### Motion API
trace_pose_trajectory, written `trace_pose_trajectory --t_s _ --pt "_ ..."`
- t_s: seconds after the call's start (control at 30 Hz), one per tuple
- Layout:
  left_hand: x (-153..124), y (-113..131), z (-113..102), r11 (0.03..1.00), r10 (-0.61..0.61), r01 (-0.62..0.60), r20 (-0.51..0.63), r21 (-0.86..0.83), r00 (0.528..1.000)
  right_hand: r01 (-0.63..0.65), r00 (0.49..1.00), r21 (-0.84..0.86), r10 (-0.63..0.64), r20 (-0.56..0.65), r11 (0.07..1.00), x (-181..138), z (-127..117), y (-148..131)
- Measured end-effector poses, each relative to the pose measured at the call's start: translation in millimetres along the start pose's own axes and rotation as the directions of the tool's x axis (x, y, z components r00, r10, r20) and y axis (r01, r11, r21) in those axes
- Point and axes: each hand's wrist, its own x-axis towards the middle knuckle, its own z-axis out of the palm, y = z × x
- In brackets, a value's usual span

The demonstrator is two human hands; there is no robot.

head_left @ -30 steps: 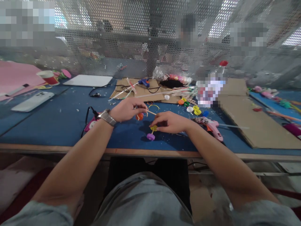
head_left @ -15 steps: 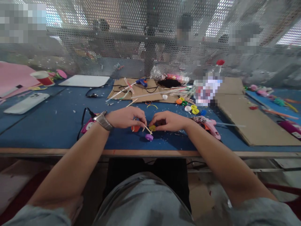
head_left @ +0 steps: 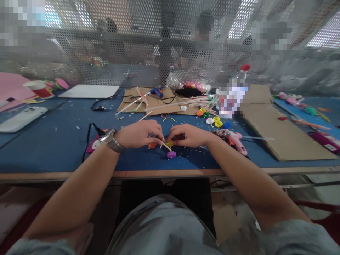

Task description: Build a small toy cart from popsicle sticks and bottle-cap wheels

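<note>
Near the table's front edge, my left hand, with a metal watch at the wrist, pinches a thin wooden stick. A purple bottle cap sits at the stick's near end, like a wheel. My right hand is closed around a yellow bottle cap just beside the stick. Under the left fingers shows an orange bottle cap, partly hidden. Whether the yellow cap is joined to the stick cannot be made out.
A pink glue gun lies right of my right forearm. Loose bottle caps, cardboard and a blue glue gun lie farther back. A clear bottle stands behind. At left are a phone and a paper cup.
The camera view has turned slightly right. The purple cap has shifted a little to the right and now shows more edge-on. Both hands keep their grip in nearly the same place.
</note>
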Motion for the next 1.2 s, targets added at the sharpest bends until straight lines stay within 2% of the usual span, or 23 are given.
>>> trace_pose_trajectory --t_s 0.7,1.0,1.2 --pt "0.6 5.2 3.2 0.999 -0.009 0.007 0.045 0.049 0.999 -0.036 0.999 -0.006 0.036 0.005 0.999 -0.2 0.5 -1.4" --pt "-4.3 2.5 -5.6 0.997 -0.041 0.039 0.021 0.062 0.999 -0.042 0.999 -0.006 0.042 0.005 0.999 -0.6 0.7 0.5" --pt "-2.2 3.6 -0.3 0.997 -0.045 0.042 0.042 0.069 0.998 -0.047 0.999 -0.012 0.047 0.003 0.999 0.0 0.4 -0.3"
